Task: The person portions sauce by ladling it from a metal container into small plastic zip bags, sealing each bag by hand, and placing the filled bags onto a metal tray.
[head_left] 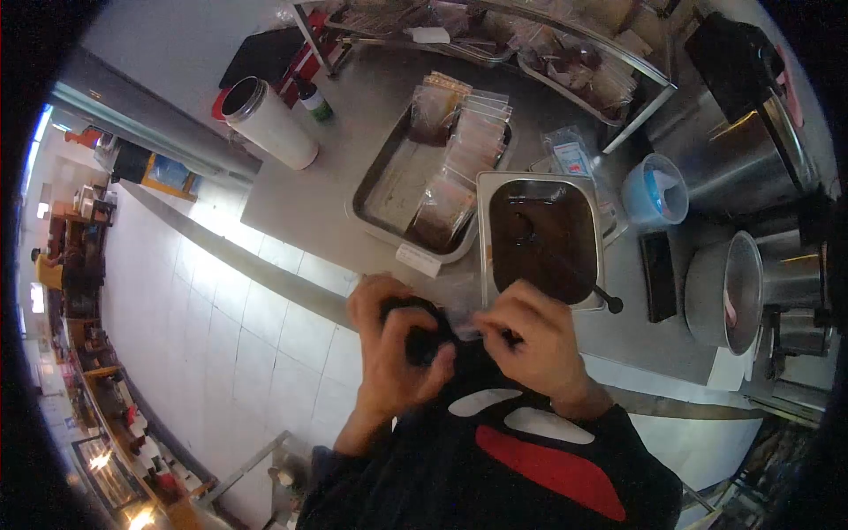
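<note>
My right hand (530, 340) is closed in a pinch on a clear plastic bag (459, 300), just in front of a steel pan (485, 238) of dark brown sauce. To its left, my left hand (397, 349) is raised with fingers curled but apart, and nothing shows between them. A ladle handle (592, 287) sticks out of the pan toward its near right corner. Behind my hands, a metal tray (375, 177) holds a row of filled clear packets (473, 141) along its right side.
A white cylinder (274, 128) and a small dark bottle (314, 99) stand at the back left. On the right are a blue-tinted plastic tub (654, 190), a black phone-like slab (658, 276) and a metal pot (707, 300). A raised rack (565, 31) with more packets spans the back.
</note>
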Motion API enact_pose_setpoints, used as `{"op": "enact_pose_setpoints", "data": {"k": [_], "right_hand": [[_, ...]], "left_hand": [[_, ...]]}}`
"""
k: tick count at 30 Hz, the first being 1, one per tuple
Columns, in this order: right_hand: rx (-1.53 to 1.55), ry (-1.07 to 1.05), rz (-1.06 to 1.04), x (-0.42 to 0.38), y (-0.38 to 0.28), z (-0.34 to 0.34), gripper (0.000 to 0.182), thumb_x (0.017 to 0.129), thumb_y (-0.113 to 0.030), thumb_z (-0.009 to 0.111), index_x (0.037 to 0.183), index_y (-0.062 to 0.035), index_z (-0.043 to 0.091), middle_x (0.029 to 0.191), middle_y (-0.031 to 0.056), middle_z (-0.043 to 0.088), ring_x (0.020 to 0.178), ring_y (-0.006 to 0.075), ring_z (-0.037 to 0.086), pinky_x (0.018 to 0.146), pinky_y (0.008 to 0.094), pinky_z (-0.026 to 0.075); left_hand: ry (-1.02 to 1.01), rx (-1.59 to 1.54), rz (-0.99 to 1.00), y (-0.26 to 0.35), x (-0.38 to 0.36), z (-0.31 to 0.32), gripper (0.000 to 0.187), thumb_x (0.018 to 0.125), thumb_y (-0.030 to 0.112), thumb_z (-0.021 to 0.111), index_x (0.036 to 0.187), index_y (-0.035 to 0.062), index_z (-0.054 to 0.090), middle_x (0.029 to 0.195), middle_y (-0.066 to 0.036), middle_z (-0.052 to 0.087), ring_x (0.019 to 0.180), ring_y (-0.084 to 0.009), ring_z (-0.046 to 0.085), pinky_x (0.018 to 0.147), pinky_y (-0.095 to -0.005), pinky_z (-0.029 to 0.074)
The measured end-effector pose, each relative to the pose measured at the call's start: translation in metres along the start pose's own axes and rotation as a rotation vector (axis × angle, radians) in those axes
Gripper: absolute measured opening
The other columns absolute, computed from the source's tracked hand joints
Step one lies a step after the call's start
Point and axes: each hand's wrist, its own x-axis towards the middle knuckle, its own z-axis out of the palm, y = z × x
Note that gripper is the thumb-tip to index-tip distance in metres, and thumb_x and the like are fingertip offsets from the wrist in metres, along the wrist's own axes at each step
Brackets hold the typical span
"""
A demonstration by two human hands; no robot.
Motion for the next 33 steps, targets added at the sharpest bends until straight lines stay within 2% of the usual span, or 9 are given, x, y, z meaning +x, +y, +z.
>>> {"op": "enact_pose_setpoints", "data": {"k": [6, 9, 12, 15, 18, 19, 23, 26, 33], "right_hand": [[0.146, -0.166, 0.044, -0.004, 0.000, -0.009, 0.016, 0.077, -0.008, 0.078, 0.087, -0.0056, 0.067, 0.082, 0.0083, 0.058, 0.066, 0.0252, 0.062, 0.058, 0.0368, 0.050], [0.263, -0.050, 0.154, -0.004, -0.006, -0.008, 0.017, 0.074, -0.004, 0.080, 0.087, -0.0043, 0.071, 0.087, 0.0067, 0.065, 0.058, 0.0148, 0.055, 0.051, 0.0274, 0.044], [0.211, -0.016, -0.019, 0.001, -0.012, -0.004, 0.015, 0.074, -0.004, 0.080, 0.086, -0.0052, 0.070, 0.090, 0.0081, 0.068, 0.059, 0.0168, 0.059, 0.050, 0.0277, 0.046], [0.119, -0.150, -0.150, -0.007, 0.009, 0.001, 0.018, 0.072, -0.009, 0.080, 0.086, -0.0067, 0.068, 0.096, 0.0065, 0.068, 0.081, 0.0254, 0.068, 0.066, 0.0359, 0.054], [0.055, -0.362, -0.191, -0.004, 0.004, -0.005, 0.017, 0.072, -0.009, 0.079, 0.085, -0.0065, 0.069, 0.095, 0.0082, 0.068, 0.083, 0.0276, 0.068, 0.069, 0.0391, 0.054], [0.057, -0.461, -0.182, -0.003, 0.004, -0.007, 0.021, 0.077, -0.022, 0.077, 0.089, -0.0064, 0.069, 0.099, 0.0107, 0.067, 0.083, 0.0308, 0.068, 0.072, 0.0416, 0.054], [0.010, -0.757, -0.111, 0.002, -0.012, -0.002, 0.056, 0.083, -0.057, 0.067, 0.109, -0.0068, 0.066, 0.107, 0.0182, 0.063, 0.092, 0.0387, 0.065, 0.079, 0.0456, 0.053], [-0.217, -1.047, -0.139, 0.008, -0.013, 0.000, 0.065, 0.083, -0.060, 0.066, 0.119, -0.0063, 0.063, 0.113, 0.0233, 0.059, 0.100, 0.0404, 0.063, 0.083, 0.0465, 0.052], [-0.284, -1.207, -0.197, 0.009, -0.006, -0.007, 0.074, 0.082, -0.065, 0.064, 0.127, -0.0052, 0.059, 0.122, 0.0272, 0.050, 0.107, 0.0430, 0.061, 0.088, 0.0495, 0.053]], "left_hand": [[-0.291, 0.143, 0.200, -0.012, 0.001, -0.003, 0.036, 0.059, 0.011, 0.085, 0.093, 0.0137, 0.075, 0.129, -0.013, 0.058, 0.134, -0.0422, 0.040, 0.108, -0.0560, 0.035], [-0.227, 0.078, 0.113, -0.007, 0.000, -0.003, 0.031, 0.062, 0.001, 0.081, 0.088, 0.0180, 0.079, 0.120, -0.006, 0.065, 0.129, -0.0355, 0.049, 0.102, -0.0472, 0.046], [-0.265, -0.031, 0.129, -0.017, -0.007, -0.002, 0.029, 0.067, 0.004, 0.078, 0.094, 0.0125, 0.075, 0.115, -0.008, 0.064, 0.122, -0.0347, 0.052, 0.100, -0.0464, 0.046], [-0.371, -0.010, 0.184, -0.025, -0.005, -0.004, 0.042, 0.069, 0.005, 0.077, 0.111, 0.0089, 0.069, 0.118, -0.012, 0.062, 0.120, -0.0335, 0.053, 0.100, -0.0467, 0.045], [-0.499, -0.021, 0.022, -0.012, -0.003, -0.014, 0.067, 0.065, 0.002, 0.075, 0.130, 0.0052, 0.057, 0.128, -0.015, 0.057, 0.124, -0.0341, 0.051, 0.103, -0.0482, 0.043], [-0.533, -0.048, 0.094, -0.017, -0.008, -0.011, 0.074, 0.065, 0.006, 0.073, 0.134, 0.0014, 0.048, 0.128, -0.019, 0.054, 0.122, -0.0378, 0.050, 0.106, -0.0501, 0.038], [-0.490, 0.010, 0.184, -0.019, -0.017, 0.000, 0.055, 0.069, 0.010, 0.070, 0.120, 0.0021, 0.055, 0.106, -0.017, 0.054, 0.111, -0.0382, 0.051, 0.105, -0.0483, 0.037], [-0.533, 0.091, 0.173, -0.016, -0.018, 0.005, 0.052, 0.069, 0.013, 0.071, 0.118, 0.0024, 0.055, 0.104, -0.017, 0.053, 0.113, -0.0368, 0.050, 0.106, -0.0490, 0.036], [-0.530, 0.258, 0.284, -0.019, -0.019, 0.012, 0.048, 0.071, 0.016, 0.072, 0.115, 0.0044, 0.055, 0.112, -0.015, 0.050, 0.118, -0.0352, 0.047, 0.111, -0.0569, 0.029]]}}
